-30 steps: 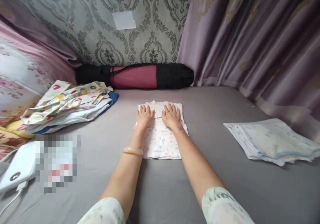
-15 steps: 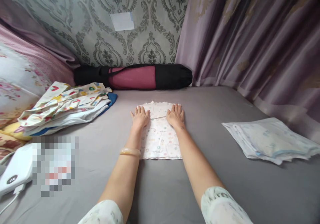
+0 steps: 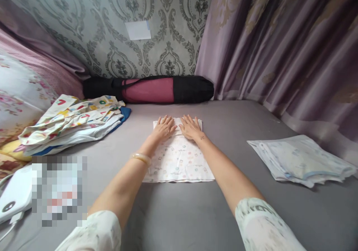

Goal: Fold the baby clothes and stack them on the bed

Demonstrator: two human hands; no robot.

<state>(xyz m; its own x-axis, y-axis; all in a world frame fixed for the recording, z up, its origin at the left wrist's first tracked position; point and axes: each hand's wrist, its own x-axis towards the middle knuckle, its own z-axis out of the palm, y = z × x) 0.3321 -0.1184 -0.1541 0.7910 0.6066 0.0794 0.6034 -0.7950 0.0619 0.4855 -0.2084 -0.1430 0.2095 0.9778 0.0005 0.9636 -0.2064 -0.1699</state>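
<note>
Sleeves framed bare forearms reaching across the grey bed (image 3: 195, 213). Left hand (image 3: 163, 127) and right hand (image 3: 190, 127) lay flat, unclenched, smoothing the folded cloth (image 3: 179, 161) mid-bed; another fold would need its far edge pinched.

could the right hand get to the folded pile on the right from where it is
Probably yes. The right hand lies flat on the small printed cloth, holding nothing, and only bare grey sheet lies between it and the folded pile. It may need a sideways stretch.

Heap of printed clothes (image 3: 71, 120) at left, rolled mat bag (image 3: 148, 89) against wall, pale folded stack (image 3: 303, 159) at right.
</note>
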